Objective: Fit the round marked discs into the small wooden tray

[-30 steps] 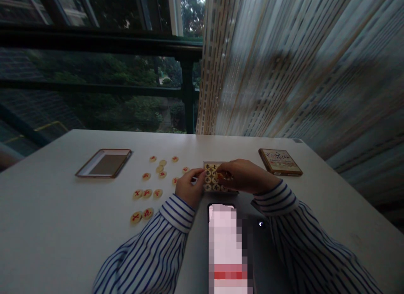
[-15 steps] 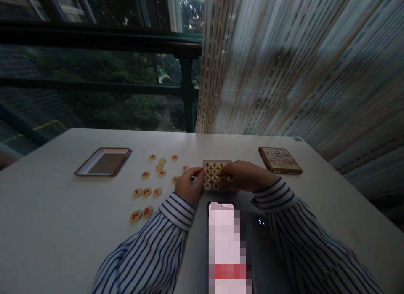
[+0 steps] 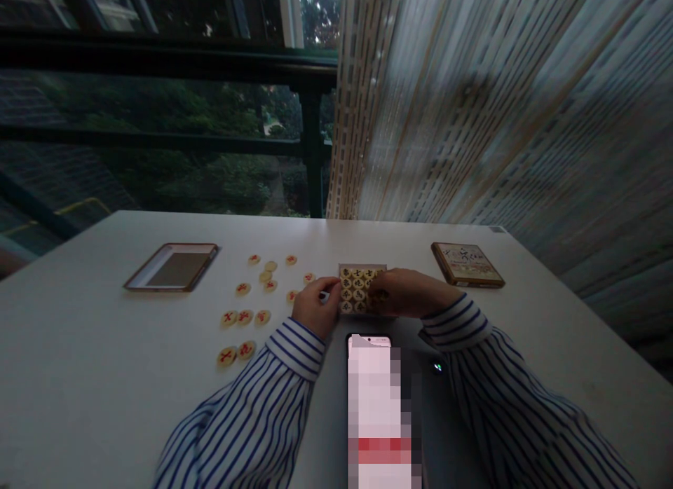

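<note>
A small open box (image 3: 362,266) holds rows of round Chinese chess pieces (image 3: 358,295) with black characters. My left hand (image 3: 317,307) is at the box's left edge, thumb and forefinger pinched on it. My right hand (image 3: 407,293) reaches over the box's right side with bent, closed fingers that cover several pieces there. What lies under those fingertips is hidden. To the left of my left hand, several loose pieces with red characters (image 3: 244,317) are spread on the white table (image 3: 105,377). A pair of pieces (image 3: 268,271) among them show blank faces.
An open, shallow tray-like lid (image 3: 152,288) lies at the left. A flat box with a printed cover (image 3: 467,265) is at the right. Between my forearms is a lit phone (image 3: 373,405), with a dark object (image 3: 446,405) beside it. A railing (image 3: 158,142) and a curtain (image 3: 446,125) stand behind.
The fingers of my right hand have shifted slightly on the pieces in the box's right part. My left hand stays at the box's edge. The loose pieces have not moved.
</note>
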Motion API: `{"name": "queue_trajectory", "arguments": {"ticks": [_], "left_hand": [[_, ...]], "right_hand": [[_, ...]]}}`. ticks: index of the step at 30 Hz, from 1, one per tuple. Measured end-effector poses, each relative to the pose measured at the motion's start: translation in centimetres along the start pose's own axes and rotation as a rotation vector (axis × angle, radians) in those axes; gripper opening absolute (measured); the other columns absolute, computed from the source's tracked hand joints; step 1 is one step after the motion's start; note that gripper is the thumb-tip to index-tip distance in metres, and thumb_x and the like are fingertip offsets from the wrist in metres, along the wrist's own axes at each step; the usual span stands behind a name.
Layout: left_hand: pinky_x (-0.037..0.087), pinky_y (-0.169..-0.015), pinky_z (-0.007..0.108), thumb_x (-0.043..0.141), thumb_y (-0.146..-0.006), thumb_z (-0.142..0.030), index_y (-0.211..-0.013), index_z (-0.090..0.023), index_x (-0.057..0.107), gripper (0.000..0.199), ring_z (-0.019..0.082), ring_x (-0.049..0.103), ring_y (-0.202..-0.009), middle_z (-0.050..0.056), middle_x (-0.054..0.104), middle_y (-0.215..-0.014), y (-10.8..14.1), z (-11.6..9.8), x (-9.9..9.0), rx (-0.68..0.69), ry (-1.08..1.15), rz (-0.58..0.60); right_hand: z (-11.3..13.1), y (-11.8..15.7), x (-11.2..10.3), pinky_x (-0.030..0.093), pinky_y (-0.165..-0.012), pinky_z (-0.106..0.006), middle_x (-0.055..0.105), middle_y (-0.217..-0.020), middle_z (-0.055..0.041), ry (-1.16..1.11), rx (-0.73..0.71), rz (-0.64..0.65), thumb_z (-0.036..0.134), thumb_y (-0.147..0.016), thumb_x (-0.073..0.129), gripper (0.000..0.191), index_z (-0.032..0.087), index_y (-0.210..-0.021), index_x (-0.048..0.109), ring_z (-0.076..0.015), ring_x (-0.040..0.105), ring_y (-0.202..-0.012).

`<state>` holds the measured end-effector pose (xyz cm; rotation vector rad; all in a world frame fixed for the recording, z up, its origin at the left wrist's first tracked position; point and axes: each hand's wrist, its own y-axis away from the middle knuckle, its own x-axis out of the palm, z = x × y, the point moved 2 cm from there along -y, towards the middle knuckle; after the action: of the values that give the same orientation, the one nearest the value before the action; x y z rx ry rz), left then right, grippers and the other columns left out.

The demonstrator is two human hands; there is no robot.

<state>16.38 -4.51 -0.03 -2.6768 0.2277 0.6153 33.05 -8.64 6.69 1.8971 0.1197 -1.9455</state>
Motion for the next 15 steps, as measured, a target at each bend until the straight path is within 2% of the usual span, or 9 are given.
{"name": "queue_trajectory", "arguments": {"ticks": [5,15], "left_hand": [[0.049,-0.064,0.028,0.051,-0.076,-0.027,-0.086,-0.015,0.066,0.021,0.016,0.062,-0.072,0.006,0.068,-0.080,0.00,-0.13,-0.06,-0.002,-0.006,0.007],[0.049,-0.062,0.026,0.052,-0.076,-0.026,-0.086,-0.015,0.066,0.021,0.015,0.062,-0.070,0.006,0.068,-0.080,0.07,-0.08,-0.05,-0.010,-0.012,0.006]], "right_hand": [[0.12,0.00,-0.08,0.038,-0.055,-0.024,0.067,-0.081,-0.0058,0.008,0.011,0.063,0.028,-0.072,0.052,0.021,0.019,-0.085,0.066,-0.0174,0.061,-0.070],[-0.29,-0.02,0.36,0.040,-0.058,-0.024,0.067,-0.084,-0.0058,-0.011,0.021,0.065,0.031,-0.072,0.052,0.025,0.021,-0.090,0.066,-0.0176,0.060,-0.072]]}}
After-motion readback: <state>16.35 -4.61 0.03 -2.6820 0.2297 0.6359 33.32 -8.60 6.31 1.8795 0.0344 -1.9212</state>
